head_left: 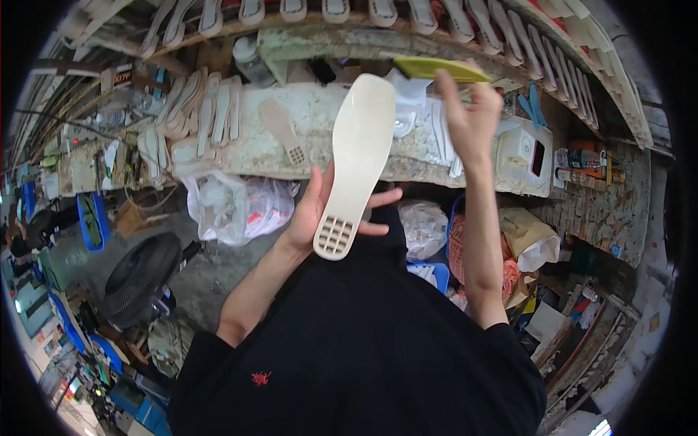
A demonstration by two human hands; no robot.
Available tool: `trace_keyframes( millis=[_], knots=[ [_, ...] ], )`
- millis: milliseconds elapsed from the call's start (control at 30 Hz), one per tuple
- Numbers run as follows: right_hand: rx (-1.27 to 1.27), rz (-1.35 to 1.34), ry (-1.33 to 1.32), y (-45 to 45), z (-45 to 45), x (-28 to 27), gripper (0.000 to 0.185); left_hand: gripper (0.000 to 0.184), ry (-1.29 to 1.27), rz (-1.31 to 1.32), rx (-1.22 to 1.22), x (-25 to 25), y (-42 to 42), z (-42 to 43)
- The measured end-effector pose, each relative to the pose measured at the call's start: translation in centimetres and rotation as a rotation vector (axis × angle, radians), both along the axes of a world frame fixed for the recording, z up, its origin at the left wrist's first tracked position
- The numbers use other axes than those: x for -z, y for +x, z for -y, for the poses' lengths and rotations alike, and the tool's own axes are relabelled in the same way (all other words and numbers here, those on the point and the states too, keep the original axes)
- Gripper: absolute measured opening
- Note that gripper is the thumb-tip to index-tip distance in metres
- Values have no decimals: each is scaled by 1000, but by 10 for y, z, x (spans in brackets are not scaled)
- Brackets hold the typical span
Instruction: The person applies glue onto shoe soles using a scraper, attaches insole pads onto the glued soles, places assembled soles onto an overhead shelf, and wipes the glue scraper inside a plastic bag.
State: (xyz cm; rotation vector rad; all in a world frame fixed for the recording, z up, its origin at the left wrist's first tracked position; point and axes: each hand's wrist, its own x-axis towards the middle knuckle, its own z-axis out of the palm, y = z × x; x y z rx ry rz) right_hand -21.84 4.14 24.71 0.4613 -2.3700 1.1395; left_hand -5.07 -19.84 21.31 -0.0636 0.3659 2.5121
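A cream shoe sole (pixel 363 138) with a grid of square hollows at its heel lies tilted across my left hand (pixel 309 211). The thumb is along one edge of it, and the fingers show past the other edge. Up and to the right, my right hand (pixel 472 116) grips a flat yellow-green piece (pixel 436 69), slightly blurred, whose exact kind I cannot make out. That piece is above the workbench (pixel 320 109), apart from the sole. Another sole (pixel 280 127), with a similar heel grid, lies on the bench beyond my left hand.
Several soles stand along the shelf (pixel 334 22) above the bench. More soles (pixel 207 109) are stacked at the left. A white box (pixel 523 156) stands at the right. Plastic bags (pixel 240 207) hang at the bench front, and a black fan (pixel 145 272) stands on the left.
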Motion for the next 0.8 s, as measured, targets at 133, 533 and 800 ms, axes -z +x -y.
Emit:
trace_keyframes(
  millis=[133, 533, 800],
  knots=[
    [-95, -143, -63, 43, 10, -37, 15, 85, -30, -5, -89, 2, -4, -5],
    [-449, 23, 41, 131, 40, -49, 30, 98, 1, 102, -128, -6, -11, -8],
    [167, 101, -134, 25, 15, 0, 20, 93, 139, -45, 16, 6, -5, -6]
  ],
)
